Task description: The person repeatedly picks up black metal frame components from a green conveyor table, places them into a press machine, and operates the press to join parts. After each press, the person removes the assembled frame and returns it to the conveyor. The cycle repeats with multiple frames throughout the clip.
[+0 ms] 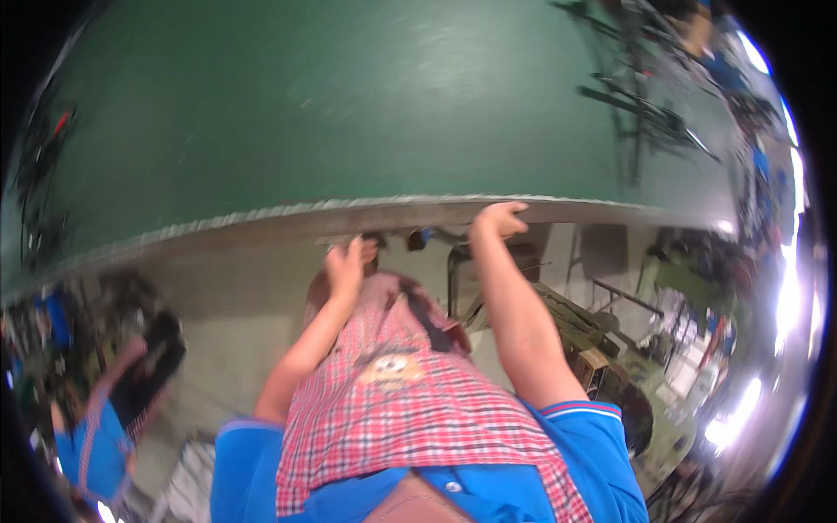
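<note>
My left hand (347, 261) hangs just below the front edge of a green-topped table (349, 105), close to the checked apron (392, 383) that I wear. Its fingers look spread, and I see nothing held in it. Further right, my right hand (499, 220) is at the table's front edge, with fingertips apart and nothing visible between them. Whether it touches the edge I cannot tell. Both hands are a little smeared by motion.
Dark, thin metal parts (645, 109) lie on the right of the table. More dark items (39, 174) line its far left. A person in a blue shirt (100, 444) is at lower left. Chairs (602, 248) and a cluttered green surface (654, 410) stand at right.
</note>
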Available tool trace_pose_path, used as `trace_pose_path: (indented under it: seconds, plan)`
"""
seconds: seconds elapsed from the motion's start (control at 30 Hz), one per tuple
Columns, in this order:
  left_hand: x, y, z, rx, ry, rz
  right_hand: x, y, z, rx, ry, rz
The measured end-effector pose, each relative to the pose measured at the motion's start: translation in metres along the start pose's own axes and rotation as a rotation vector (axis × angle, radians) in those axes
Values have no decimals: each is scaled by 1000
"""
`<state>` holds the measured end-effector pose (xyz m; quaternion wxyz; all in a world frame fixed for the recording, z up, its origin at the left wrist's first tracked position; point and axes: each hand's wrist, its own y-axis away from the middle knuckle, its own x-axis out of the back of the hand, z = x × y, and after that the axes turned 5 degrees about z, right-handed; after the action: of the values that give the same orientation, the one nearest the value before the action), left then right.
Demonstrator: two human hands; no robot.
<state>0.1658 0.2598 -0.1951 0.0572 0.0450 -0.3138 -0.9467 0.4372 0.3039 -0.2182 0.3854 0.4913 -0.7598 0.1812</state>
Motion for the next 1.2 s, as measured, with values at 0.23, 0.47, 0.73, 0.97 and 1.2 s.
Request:
trace_pose_path:
  seconds: [0.23,0.47,0.73,0.97,1.2]
  plan:
    - [-3,-11,-2,137,131,-54,7,-2,-7,26,-50,-54]
    - [25,-46,-13,91,-15,-151,50,-43,144,568,-148,-1031]
    - [57,1,-89,311,-300,-391,290,-140,375,127,116,-755]
    - [-4,92,-134,203,-787,-805,402,-215,326,140,-570,-15]
    - [-44,134,-112,115,-802,-882,409,-228,283,481,-405,114]
